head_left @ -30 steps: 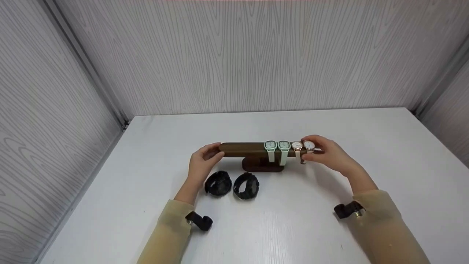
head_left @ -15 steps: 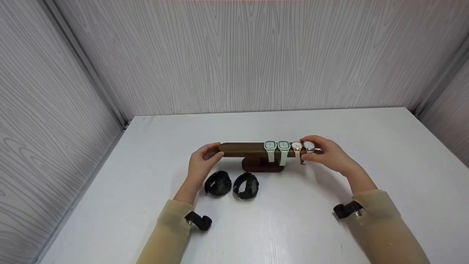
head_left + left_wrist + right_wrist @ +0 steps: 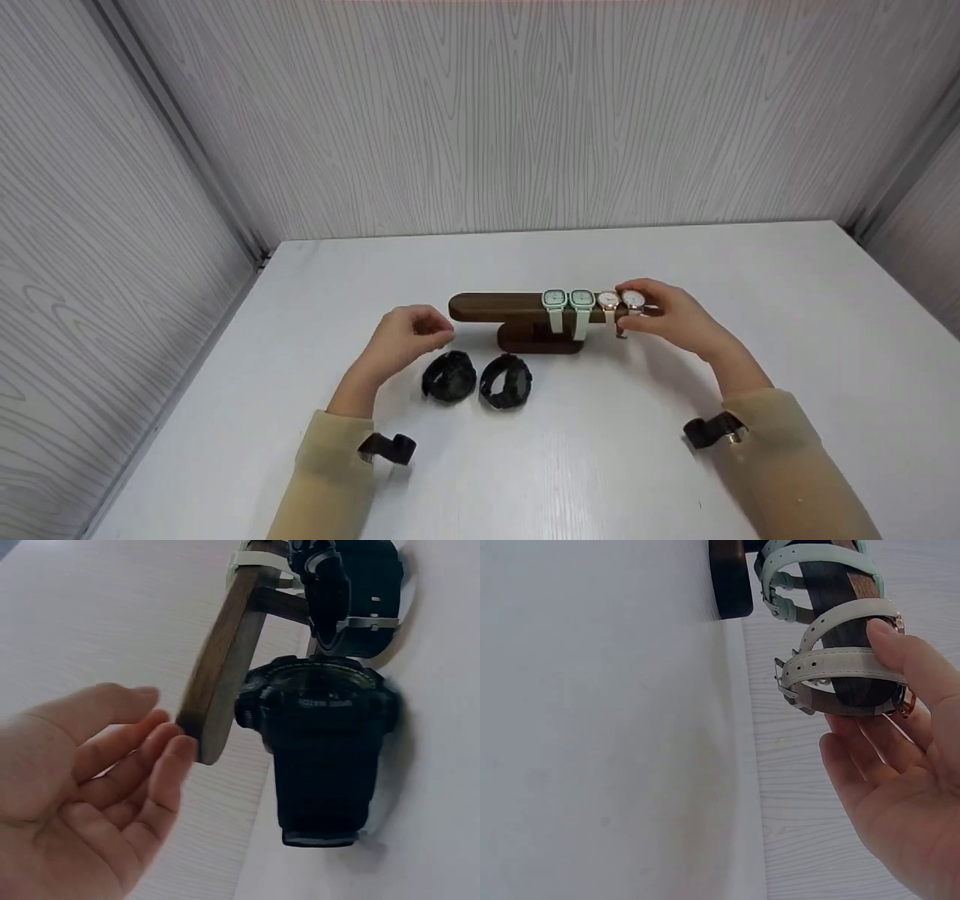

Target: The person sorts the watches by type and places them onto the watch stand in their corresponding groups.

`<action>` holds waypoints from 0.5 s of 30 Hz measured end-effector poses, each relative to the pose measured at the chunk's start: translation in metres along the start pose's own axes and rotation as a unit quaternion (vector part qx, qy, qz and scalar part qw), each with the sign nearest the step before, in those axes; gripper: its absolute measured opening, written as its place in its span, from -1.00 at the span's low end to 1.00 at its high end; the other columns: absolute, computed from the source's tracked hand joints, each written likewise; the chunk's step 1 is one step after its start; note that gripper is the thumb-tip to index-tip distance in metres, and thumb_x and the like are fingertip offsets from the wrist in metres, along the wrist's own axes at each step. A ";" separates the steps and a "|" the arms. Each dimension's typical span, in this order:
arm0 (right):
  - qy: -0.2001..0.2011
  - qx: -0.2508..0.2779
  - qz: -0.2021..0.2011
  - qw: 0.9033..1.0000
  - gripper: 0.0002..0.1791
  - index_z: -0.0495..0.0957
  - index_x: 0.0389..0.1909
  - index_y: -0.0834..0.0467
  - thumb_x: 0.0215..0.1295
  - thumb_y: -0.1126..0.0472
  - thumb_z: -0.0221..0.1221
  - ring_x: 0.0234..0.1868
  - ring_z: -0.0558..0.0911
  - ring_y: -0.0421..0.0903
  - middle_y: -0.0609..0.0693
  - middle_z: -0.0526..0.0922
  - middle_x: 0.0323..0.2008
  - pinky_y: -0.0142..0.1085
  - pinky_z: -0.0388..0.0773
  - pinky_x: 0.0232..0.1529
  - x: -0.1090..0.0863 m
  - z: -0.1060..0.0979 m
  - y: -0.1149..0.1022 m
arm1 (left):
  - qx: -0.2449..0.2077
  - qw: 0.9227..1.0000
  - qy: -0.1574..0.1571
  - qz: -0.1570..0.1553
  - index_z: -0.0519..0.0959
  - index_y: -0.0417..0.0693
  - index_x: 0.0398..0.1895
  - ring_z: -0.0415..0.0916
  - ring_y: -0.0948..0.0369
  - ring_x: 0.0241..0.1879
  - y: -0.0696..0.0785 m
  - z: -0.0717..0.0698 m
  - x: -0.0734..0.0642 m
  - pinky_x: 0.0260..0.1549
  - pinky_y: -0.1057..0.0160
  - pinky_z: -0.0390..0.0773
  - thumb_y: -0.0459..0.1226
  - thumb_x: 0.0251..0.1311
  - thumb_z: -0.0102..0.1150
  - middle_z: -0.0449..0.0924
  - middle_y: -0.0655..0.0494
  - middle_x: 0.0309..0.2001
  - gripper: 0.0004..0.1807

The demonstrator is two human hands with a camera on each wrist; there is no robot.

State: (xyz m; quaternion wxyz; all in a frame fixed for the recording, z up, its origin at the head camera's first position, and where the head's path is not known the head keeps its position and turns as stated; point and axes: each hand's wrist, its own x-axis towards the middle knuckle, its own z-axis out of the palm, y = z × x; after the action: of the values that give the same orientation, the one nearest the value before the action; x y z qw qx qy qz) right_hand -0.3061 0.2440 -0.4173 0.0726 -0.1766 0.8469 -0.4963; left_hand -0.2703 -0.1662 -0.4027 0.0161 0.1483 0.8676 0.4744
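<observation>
Lying on the white tabletop [image 3: 585, 472], 2 chunky black sports watches [image 3: 452, 382] take up the space between the person and the left half of the dark brown wooden watch stand [image 3: 495, 306], just beside each other. The stand is near the middle of the table, its 1 long round-ended bar running left to right above 1 rounded base [image 3: 538, 345]. On the bar's right half are 4 watches in a row: 2 mint-green watches with squarish faces [image 3: 555, 300] nearest the centre, then 2 round-faced watches with whitish straps and rose-gold cases [image 3: 608, 301] toward the right end. The right wrist view shows their straps looped around the bar and hanging below it, buckles at the underside. The bar's left half is bare wood. The left hand [image 3: 401, 339] holds nothing, its fingers loosely bent just off the bar's left end, close to the nearer black watch. The right hand [image 3: 671, 319] grips the bar's right end, thumb on the front over the whitish straps and fingers at the far side, so it partly hides the outermost watch. Pale yellow sleeves [image 3: 787, 457] cover the 2 forearms, with 1 small black device [image 3: 701, 433] at each cuff. Pale grey wood-grain panels [image 3: 480, 112] stand on 3 sides of the table.
</observation>
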 end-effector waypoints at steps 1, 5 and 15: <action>0.000 -0.002 0.000 1.000 -0.32 0.36 0.29 0.16 0.16 0.07 0.34 0.25 0.39 0.11 0.13 0.41 0.21 -0.09 0.43 0.14 0.000 0.000 0.000 | 0.021 0.999 -0.026 -0.002 0.66 -0.09 -0.30 0.55 0.20 -0.33 0.002 0.000 -0.001 -0.28 0.21 0.56 -0.25 0.18 0.29 0.63 0.13 -0.35 -0.89; 0.000 -0.003 0.003 1.000 -0.31 0.35 0.30 0.16 0.17 0.10 0.34 0.27 0.38 0.12 0.15 0.40 0.22 -0.06 0.42 0.15 0.000 -0.001 0.000 | 0.085 0.992 -0.093 -0.021 0.66 -0.12 -0.32 0.53 0.23 -0.35 0.008 0.001 -0.004 -0.27 0.20 0.56 -0.20 0.13 0.32 0.62 0.15 -0.37 -0.84; 0.002 -0.003 0.009 1.000 -0.32 0.36 0.29 0.15 0.17 0.09 0.34 0.26 0.39 0.10 0.14 0.42 0.21 -0.16 0.45 0.12 -0.002 -0.001 -0.005 | 0.140 0.978 -0.145 -0.050 0.66 -0.15 -0.38 0.48 0.25 -0.45 0.008 0.008 -0.004 -0.38 0.26 0.52 -0.22 -0.01 0.42 0.59 0.17 -0.47 -0.80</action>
State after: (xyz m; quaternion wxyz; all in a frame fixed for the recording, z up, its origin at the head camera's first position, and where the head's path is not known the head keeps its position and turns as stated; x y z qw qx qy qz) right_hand -0.3034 0.2432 -0.4131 0.0751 -0.1683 0.8503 -0.4930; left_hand -0.2633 -0.1566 -0.4004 0.1445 0.1724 0.9203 0.3202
